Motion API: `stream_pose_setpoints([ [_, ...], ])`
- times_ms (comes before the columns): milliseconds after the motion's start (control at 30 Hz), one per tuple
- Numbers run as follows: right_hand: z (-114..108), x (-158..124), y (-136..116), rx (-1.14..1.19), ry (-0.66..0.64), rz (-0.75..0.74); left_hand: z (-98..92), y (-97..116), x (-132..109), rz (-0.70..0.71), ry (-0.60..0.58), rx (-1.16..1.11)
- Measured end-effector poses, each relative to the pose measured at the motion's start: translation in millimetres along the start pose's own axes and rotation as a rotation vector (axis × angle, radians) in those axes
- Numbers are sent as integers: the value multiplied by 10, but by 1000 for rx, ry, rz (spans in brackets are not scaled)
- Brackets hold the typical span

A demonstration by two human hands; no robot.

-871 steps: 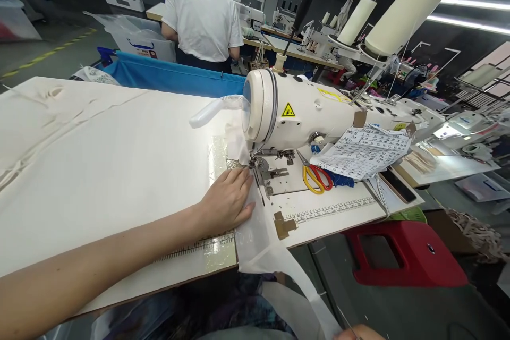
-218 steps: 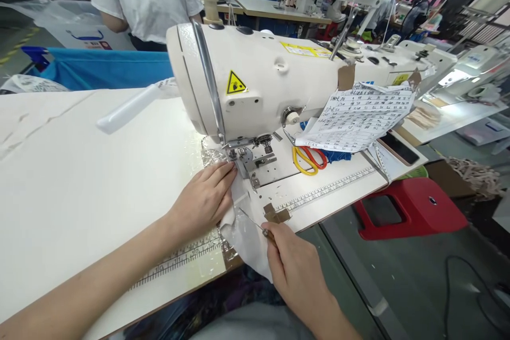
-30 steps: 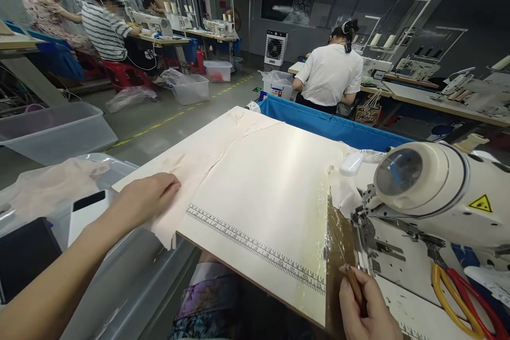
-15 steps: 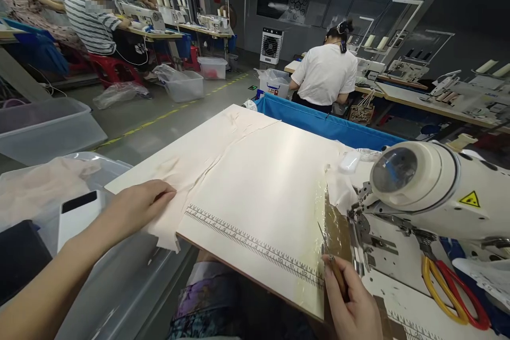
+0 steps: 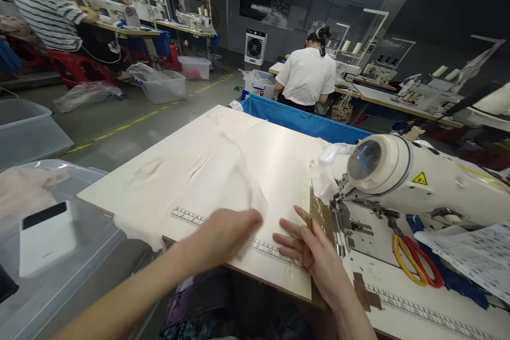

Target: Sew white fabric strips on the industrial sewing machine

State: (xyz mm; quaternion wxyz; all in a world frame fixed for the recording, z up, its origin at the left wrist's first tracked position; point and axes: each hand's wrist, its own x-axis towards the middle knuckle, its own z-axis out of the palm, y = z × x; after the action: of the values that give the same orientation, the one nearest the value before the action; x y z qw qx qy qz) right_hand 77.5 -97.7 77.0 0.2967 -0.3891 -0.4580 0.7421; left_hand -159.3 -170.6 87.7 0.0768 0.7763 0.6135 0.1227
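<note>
Across the white board [image 5: 274, 143] lies thin pale pink fabric [image 5: 159, 191]. My left hand [image 5: 231, 234], smeared by motion, is closed on a lifted edge of this fabric over the board's front ruler markings. Just right of it, my right hand [image 5: 311, 249] is turned partly palm up with its fingers spread, apart from the fabric. The awl-like tool seen in it earlier cannot be made out now. Beyond my right hand stands a white sewing machine [image 5: 382, 164], with a small pale cloth piece [image 5: 323, 180] beside its needle area.
Yellow-and-red-handled scissors [image 5: 410, 260] lie on the machine bed near a printed sheet [image 5: 470, 249]. A clear plastic bin [image 5: 79, 170] at left holds fabric and a white power-bank-like device [image 5: 48, 239]. Blue cloth trough [image 5: 295, 117] borders the far edge; co-workers sit beyond.
My left hand has moved right across the board, pulling up the fabric's edge. My right hand has spread its fingers, and the pointed tool no longer shows. The view has shifted to the right.
</note>
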Motion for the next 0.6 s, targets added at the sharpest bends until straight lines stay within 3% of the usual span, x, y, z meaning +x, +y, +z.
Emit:
stream_pose_setpoints([
  [67, 63, 131, -29, 22, -49, 11, 191, 442, 163, 229, -166, 81],
  [167, 104, 183, -34, -35, -107, -20, 376, 939, 215, 565, -242, -1],
  [267, 21, -15, 17, -75, -74, -45, 283, 970, 177, 849, -280, -316],
  [333, -112, -267, 74, -46, -24, -46, 121, 721, 222, 747, -184, -469],
  [367, -195, -414, 104, -35, -12, -40, 51, 549, 279, 616, -135, -478],
  [433, -367, -723, 159, -59, 4, 5, -1, 200, 448, 359, 78, -373],
  [533, -572, -1160, 223, -159, 111, 109, 159, -97, 726, 185, 35, -4],
  [600, -649, -1422, 260, -266, 278, 121, 335, -68, 853, 173, -44, 142],
])
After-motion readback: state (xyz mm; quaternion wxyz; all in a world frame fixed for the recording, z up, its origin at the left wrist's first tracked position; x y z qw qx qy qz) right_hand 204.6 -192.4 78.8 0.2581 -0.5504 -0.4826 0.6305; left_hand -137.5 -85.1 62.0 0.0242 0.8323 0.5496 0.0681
